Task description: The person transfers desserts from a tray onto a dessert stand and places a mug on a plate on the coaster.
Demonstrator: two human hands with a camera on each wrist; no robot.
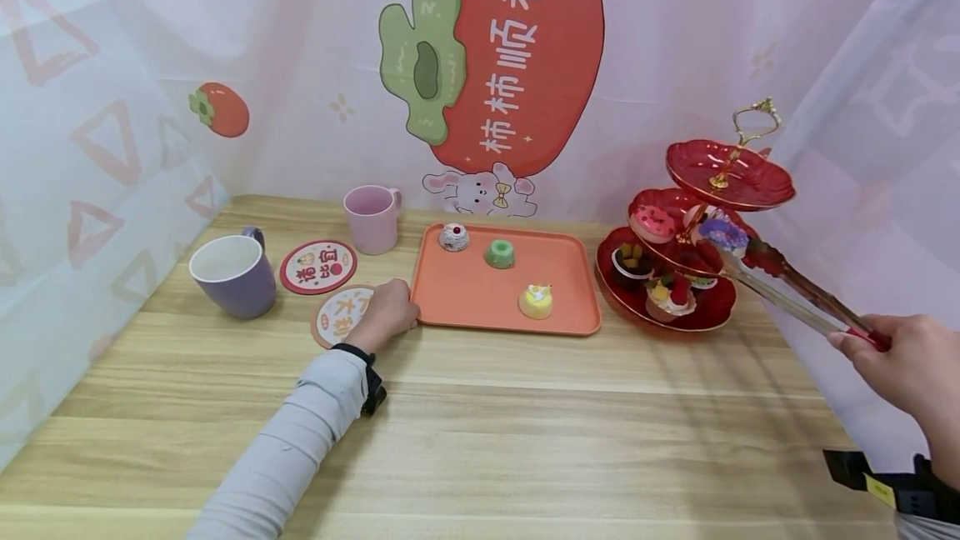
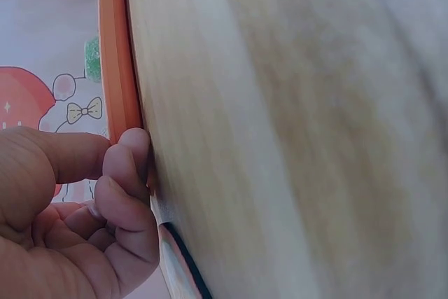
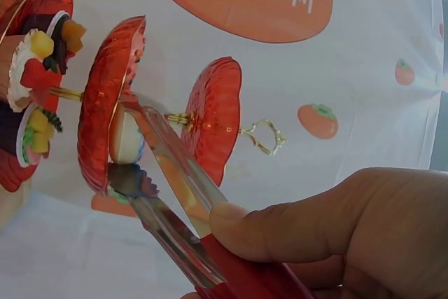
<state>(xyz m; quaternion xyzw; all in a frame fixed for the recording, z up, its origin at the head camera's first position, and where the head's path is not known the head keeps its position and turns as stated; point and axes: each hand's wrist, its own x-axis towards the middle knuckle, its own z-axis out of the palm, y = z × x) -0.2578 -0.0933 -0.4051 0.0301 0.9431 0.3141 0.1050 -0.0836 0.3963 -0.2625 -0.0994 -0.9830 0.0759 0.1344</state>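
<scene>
My left hand (image 1: 384, 317) pinches the near left corner of an orange tray (image 1: 465, 294); in the left wrist view thumb and forefinger meet at the tray's edge. On the tray sit a white cake with a red berry (image 1: 453, 237), a green ring cake (image 1: 500, 254) and a yellow cake (image 1: 536, 302). At the right, my right hand (image 1: 907, 365) grips red-handled metal tongs (image 1: 787, 302). Their tips straddle a purple-topped cake (image 1: 723, 235) at the middle tier of a red three-tier stand (image 1: 765, 177). The right wrist view shows its pale side (image 3: 126, 139) between the tongs' arms.
A pink-topped cake (image 1: 654, 224) shares the middle tier. Several fruit-topped cupcakes, one with a strawberry (image 1: 670, 298), fill the bottom tier. Left of the tray stand a purple mug (image 1: 243, 286) and a pink mug (image 1: 372, 223), near a red-rimmed coaster (image 1: 318, 267) and an orange-rimmed coaster (image 1: 330, 319).
</scene>
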